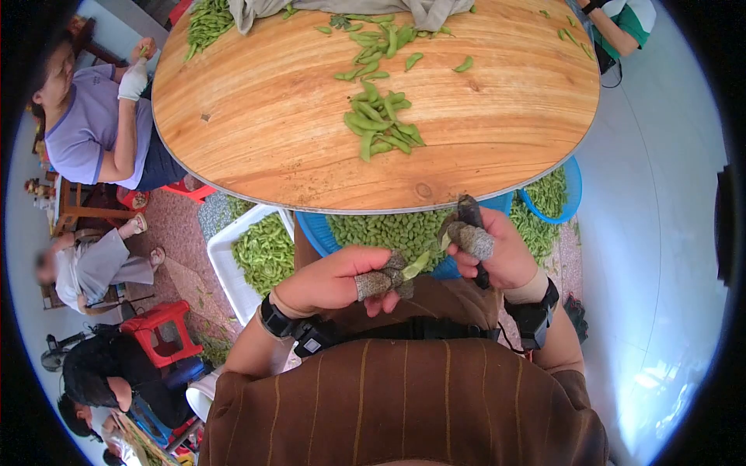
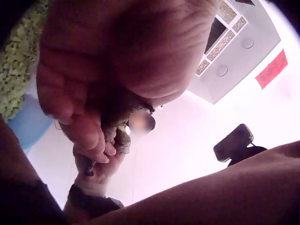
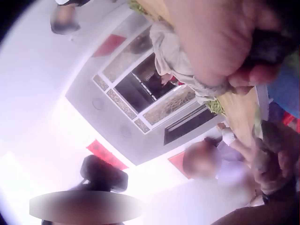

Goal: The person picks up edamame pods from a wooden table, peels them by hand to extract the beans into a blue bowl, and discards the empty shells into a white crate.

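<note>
My left hand (image 1: pixel 342 278) pinches a green soybean pod (image 1: pixel 416 266) between its thumb and fingers, some wearing grey finger covers. Close on its right, my right hand (image 1: pixel 501 252) grips a dark, narrow tool (image 1: pixel 468 208); I cannot tell its kind. A grey cover sits on the right thumb (image 1: pixel 472 241), near the pod's far end. Below both hands, a blue basin (image 1: pixel 311 231) holds shelled green beans (image 1: pixel 381 233). On the wooden table (image 1: pixel 272 132) ahead lies a small heap of pods (image 1: pixel 381 120). The left wrist view shows mostly the left palm (image 2: pixel 126 51).
Left of the basin stands a white crate (image 1: pixel 225 256) of pods; right, a blue basket (image 1: pixel 576 190) of pods. A grey cloth (image 1: pixel 272 8) and more pods lie at the table's far side. A person in purple (image 1: pixel 97 124) sits at the left; a red stool (image 1: pixel 159 330) stands behind.
</note>
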`<action>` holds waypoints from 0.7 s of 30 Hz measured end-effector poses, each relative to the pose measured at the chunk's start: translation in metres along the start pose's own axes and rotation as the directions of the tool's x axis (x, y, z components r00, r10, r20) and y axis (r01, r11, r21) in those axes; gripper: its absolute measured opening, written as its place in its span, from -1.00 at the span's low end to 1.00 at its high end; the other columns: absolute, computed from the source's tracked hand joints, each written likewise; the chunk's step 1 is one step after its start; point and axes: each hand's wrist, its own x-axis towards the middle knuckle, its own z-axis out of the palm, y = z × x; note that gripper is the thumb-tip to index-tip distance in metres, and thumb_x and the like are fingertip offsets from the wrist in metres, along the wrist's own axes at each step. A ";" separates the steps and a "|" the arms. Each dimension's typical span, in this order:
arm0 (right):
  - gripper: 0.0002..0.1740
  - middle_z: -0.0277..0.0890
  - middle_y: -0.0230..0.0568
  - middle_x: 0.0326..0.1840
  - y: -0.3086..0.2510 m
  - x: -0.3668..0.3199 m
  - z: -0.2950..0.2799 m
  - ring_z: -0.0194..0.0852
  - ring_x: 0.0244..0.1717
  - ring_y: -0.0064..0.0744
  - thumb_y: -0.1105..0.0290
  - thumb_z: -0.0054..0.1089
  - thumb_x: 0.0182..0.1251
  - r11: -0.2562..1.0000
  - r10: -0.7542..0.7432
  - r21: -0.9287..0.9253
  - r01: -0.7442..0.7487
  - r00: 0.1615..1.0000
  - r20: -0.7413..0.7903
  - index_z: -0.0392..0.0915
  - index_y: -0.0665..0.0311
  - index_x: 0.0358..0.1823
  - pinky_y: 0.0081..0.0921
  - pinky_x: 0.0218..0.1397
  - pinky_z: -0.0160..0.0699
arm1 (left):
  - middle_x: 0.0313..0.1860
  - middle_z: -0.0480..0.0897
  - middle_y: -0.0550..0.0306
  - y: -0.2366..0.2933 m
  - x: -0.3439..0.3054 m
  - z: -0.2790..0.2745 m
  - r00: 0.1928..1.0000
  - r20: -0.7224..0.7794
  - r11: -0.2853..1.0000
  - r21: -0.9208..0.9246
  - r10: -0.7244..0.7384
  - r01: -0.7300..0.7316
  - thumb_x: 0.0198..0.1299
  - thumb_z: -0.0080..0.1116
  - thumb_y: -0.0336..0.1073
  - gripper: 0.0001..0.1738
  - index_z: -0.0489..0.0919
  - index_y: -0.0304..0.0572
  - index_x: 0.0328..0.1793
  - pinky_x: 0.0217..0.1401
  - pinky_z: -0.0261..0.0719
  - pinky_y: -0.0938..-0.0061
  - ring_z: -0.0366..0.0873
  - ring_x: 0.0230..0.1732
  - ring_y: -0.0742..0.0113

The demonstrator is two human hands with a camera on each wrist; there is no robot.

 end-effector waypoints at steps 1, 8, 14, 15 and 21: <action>-0.85 0.49 -0.38 -0.42 -0.001 0.000 0.000 0.30 -0.63 -0.68 0.35 0.06 0.37 1.000 0.001 0.001 -0.001 1.000 0.000 0.46 0.28 -0.19 -0.71 -0.59 0.28 | -0.35 0.60 0.19 -0.001 0.000 0.001 1.000 0.000 1.000 -0.001 -0.001 0.001 0.37 -0.04 -0.24 -0.75 0.48 -0.26 0.00 -0.38 0.50 0.66 0.52 -0.41 0.52; -0.85 0.51 -0.43 -0.44 -0.004 0.000 0.004 0.32 -0.58 -0.72 0.36 0.10 0.33 0.913 -0.091 -0.394 0.108 0.994 0.064 0.52 0.28 -0.19 -0.71 -0.55 0.28 | -0.29 0.59 0.19 -0.003 0.010 0.004 0.992 -0.124 0.996 0.087 0.018 -0.008 0.38 -0.24 -0.42 -0.78 0.46 -0.24 -0.01 -0.37 0.48 0.65 0.51 -0.44 0.52; -0.85 0.51 -0.29 -0.48 0.004 0.002 0.008 0.46 -0.49 -0.39 0.41 0.25 0.13 0.549 -0.388 -0.745 0.379 0.905 0.174 0.57 0.27 -0.28 -0.50 -0.40 0.42 | -0.22 0.62 0.06 -0.002 0.025 0.018 0.927 -0.369 0.972 -0.234 -0.074 -0.015 0.43 -0.24 -0.32 -0.75 0.37 -0.21 0.11 -0.34 0.56 0.57 0.61 -0.36 0.37; -0.85 0.50 -0.21 -0.49 0.003 0.003 0.008 0.50 -0.46 -0.26 0.43 0.28 0.06 0.385 -0.413 -0.831 0.401 0.880 0.233 0.59 0.25 -0.30 -0.45 -0.36 0.46 | -0.22 0.63 0.02 -0.002 0.027 0.019 0.915 -0.396 0.949 -0.311 -0.080 -0.052 0.44 -0.21 -0.26 -0.74 0.35 -0.19 0.13 -0.33 0.59 0.54 0.63 -0.34 0.32; -0.85 0.47 -0.13 -0.47 0.014 0.010 0.008 0.49 -0.39 -0.06 0.46 0.26 -0.03 0.308 -0.478 -0.772 0.556 0.792 0.379 0.58 0.21 -0.36 -0.31 -0.36 0.47 | -0.31 0.60 0.06 -0.006 0.031 0.017 0.908 -0.387 0.923 -0.385 -0.162 0.001 0.42 -0.19 -0.29 -0.78 0.39 -0.20 0.07 -0.41 0.53 0.58 0.58 -0.40 0.38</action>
